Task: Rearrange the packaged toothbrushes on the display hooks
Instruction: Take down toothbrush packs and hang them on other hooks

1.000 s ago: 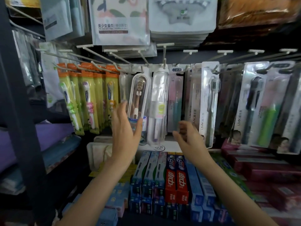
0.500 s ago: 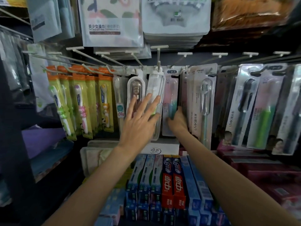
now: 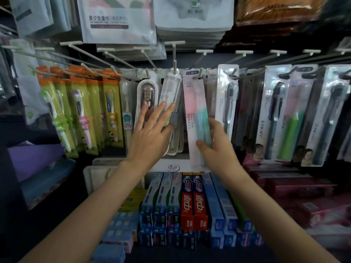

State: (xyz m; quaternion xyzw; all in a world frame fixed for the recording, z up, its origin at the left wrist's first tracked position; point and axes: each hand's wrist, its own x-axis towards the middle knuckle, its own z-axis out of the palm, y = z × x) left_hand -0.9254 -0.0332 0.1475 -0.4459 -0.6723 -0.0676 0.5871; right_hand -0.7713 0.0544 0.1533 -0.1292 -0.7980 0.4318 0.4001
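Your left hand (image 3: pixel 152 137) lies flat, fingers straight, against the clear cases (image 3: pixel 169 99) on their hook. Your right hand (image 3: pixel 218 147) grips the pink-green pack (image 3: pixel 195 111), hanging on the next hook; most rearranging seems left.

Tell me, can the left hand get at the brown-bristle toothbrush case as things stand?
Probably yes. The left hand lies flat with its fingers already over the lower part of the brown-bristle case, and nothing hangs in front of it. The right hand is busy holding the pink pack.
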